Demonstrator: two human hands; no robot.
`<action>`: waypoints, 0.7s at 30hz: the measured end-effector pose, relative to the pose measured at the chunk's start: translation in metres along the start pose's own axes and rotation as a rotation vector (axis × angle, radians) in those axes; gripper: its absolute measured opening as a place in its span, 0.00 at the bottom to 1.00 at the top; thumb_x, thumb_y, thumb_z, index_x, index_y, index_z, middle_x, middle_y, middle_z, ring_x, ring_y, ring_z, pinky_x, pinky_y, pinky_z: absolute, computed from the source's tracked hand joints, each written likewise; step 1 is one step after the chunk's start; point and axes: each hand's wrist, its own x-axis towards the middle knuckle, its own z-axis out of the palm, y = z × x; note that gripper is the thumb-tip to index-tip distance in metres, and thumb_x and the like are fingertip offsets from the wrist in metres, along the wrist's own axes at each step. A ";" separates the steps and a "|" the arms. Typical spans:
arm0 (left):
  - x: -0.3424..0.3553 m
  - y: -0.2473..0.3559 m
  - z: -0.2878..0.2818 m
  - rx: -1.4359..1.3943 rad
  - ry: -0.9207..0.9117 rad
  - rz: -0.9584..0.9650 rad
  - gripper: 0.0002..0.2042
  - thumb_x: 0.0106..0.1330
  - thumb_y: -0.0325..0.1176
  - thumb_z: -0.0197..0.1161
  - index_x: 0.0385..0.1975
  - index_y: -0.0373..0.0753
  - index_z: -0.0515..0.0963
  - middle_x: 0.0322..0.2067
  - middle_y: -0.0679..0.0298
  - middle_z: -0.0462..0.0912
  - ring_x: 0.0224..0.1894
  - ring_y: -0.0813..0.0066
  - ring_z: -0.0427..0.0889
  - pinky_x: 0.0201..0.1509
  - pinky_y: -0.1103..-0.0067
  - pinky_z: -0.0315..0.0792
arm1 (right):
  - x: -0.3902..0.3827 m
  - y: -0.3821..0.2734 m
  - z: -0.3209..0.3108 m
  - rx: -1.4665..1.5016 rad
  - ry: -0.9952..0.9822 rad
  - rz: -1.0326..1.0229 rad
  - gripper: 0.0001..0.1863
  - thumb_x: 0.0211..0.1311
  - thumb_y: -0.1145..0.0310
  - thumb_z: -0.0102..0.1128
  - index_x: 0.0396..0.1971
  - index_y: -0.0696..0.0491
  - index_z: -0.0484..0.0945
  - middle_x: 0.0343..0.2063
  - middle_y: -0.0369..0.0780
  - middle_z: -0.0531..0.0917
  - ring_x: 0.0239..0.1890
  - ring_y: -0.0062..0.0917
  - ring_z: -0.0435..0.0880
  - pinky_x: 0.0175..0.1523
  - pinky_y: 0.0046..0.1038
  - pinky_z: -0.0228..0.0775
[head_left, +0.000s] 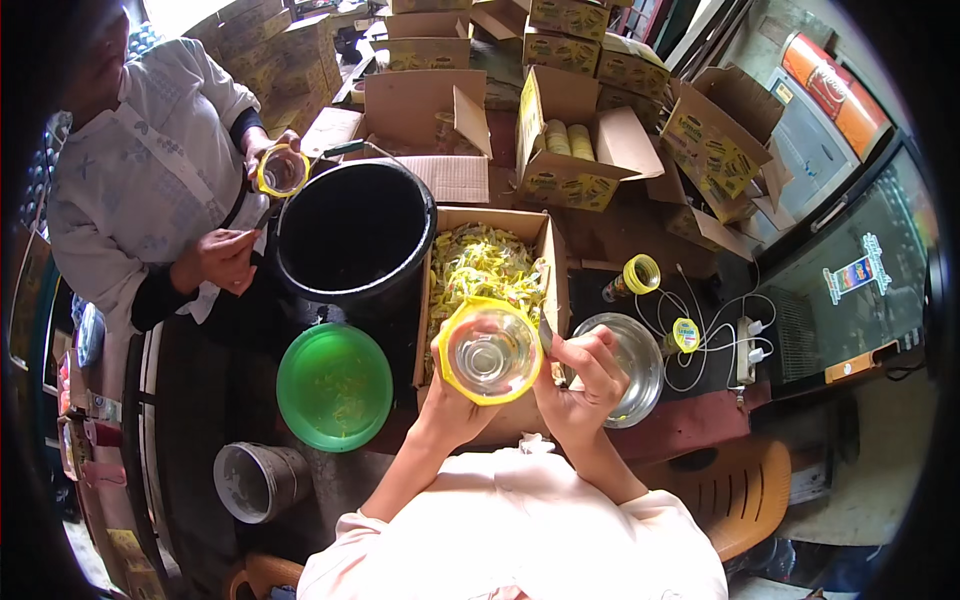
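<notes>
In the head view, a clear cup with a yellow, many-sided rim (pixel 491 352) is resting against the left hand (pixel 447 412), whose fingers are curling around its side and are partly hidden by it, while its round opening is facing up toward the camera. The fingers (pixel 597 352) of the right hand (pixel 580 392) are pinching a thin, dark, blade-like tool (pixel 545 328), which is standing at the cup's right edge; whether it is touching the rim is hard to tell. One such cup is sitting in the person's grasp, and one more yellow-rimmed cup (pixel 283 171) is being held by one co-worker (pixel 150 170) on the left. One open carton (pixel 556 260) full of yellow strips (pixel 488 262) is standing just beyond the hands on the surface (pixel 590 300), with one black bucket (pixel 355 235) and one green bowl (pixel 312 355) to its left, one grey pail (pixel 290 478) nearer the person, and one metal bowl (pixel 646 375) lying just beside the right hand. Both forearms are rising from the lower edge and converging, wrists close together, the left hand tilting inward beneath the cup and the right bending toward its rim.
</notes>
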 end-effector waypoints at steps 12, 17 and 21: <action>0.005 0.001 -0.020 0.063 -0.241 0.042 0.30 0.47 0.33 0.66 0.51 0.36 0.61 0.49 0.52 0.62 0.53 0.54 0.61 0.57 0.67 0.56 | 0.009 0.010 0.001 0.128 -0.082 0.034 0.13 0.34 0.81 0.63 0.25 0.52 0.80 0.14 0.33 0.75 0.16 0.19 0.70 0.32 0.21 0.56; 0.003 -0.001 -0.025 -0.097 -0.170 0.040 0.31 0.45 0.33 0.66 0.50 0.33 0.61 0.48 0.53 0.64 0.51 0.56 0.65 0.56 0.70 0.59 | 0.011 0.013 0.001 0.200 -0.144 0.014 0.11 0.36 0.80 0.64 0.24 0.51 0.80 0.14 0.31 0.75 0.17 0.17 0.72 0.32 0.22 0.55; 0.009 0.000 -0.028 -0.058 -0.192 0.117 0.33 0.43 0.33 0.67 0.51 0.32 0.60 0.48 0.53 0.65 0.51 0.58 0.66 0.55 0.71 0.60 | 0.010 0.012 -0.001 0.154 -0.161 0.010 0.11 0.36 0.80 0.64 0.25 0.50 0.81 0.13 0.30 0.75 0.16 0.17 0.71 0.33 0.21 0.54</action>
